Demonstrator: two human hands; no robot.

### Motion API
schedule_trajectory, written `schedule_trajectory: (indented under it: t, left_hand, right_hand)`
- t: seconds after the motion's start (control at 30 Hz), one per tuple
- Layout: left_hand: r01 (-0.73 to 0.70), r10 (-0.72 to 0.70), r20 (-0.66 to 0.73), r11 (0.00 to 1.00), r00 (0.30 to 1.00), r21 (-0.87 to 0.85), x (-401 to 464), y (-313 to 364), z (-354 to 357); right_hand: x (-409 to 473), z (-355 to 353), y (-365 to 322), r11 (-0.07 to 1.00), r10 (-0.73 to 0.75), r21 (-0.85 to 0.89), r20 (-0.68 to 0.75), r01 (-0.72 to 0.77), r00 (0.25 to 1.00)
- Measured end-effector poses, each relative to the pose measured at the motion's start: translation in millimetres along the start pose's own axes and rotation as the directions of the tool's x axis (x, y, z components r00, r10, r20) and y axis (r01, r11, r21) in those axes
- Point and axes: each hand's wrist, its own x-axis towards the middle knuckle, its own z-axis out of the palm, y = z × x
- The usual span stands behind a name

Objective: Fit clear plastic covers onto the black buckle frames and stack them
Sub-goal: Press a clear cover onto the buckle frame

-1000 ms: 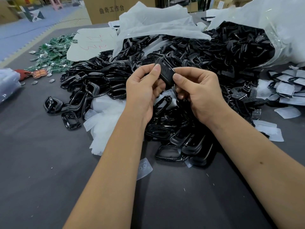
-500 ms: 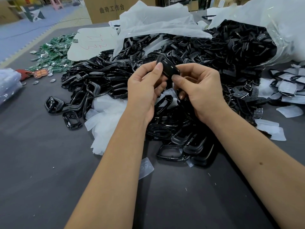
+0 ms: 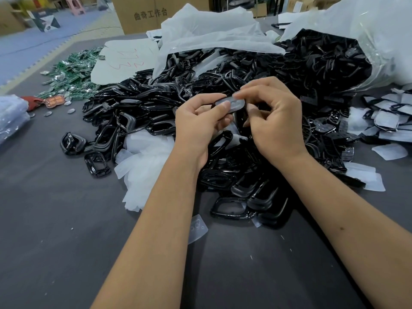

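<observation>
Views: one only, worn on the person's head.
Direction: forward and down over both forearms onto the dark table (image 3: 55,219).
Nearness: close; the hands sit mid-frame.
Lens: wide, edges bent.
Reach: cardboard box (image 3: 138,14) and blue floor (image 3: 44,43) beyond.

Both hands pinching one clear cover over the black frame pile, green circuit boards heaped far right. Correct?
Not quite. The head view shows the left hand and right hand pinching the clear plastic cover above the pile of black buckle frames, but the heap of green circuit boards lies far left, not right.
</observation>
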Motion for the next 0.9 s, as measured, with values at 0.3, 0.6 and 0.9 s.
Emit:
schedule_trajectory:
  t: [0.3, 0.6, 0.9]
  left_hand:
    - [-0.105, 0.103, 0.044, 0.992, 0.994, 0.062, -1, -4, 2]
    - [-0.143, 0.138, 0.061, 0.986, 0.989, 0.084, 3, -9, 2]
    - [-0.174, 0.170, 0.048, 0.980, 0.984, 0.097, 3, -10, 5]
  right_hand:
    - [7, 0, -2, 0.788, 0.427, 0.400, 0.194, -0.469, 0.883]
    - [5, 2, -1, 0.811, 0.416, 0.395, 0.131, -0.432, 0.900]
    - [5, 1, 0, 0.791, 0.456, 0.425, 0.072, -0.441, 0.887]
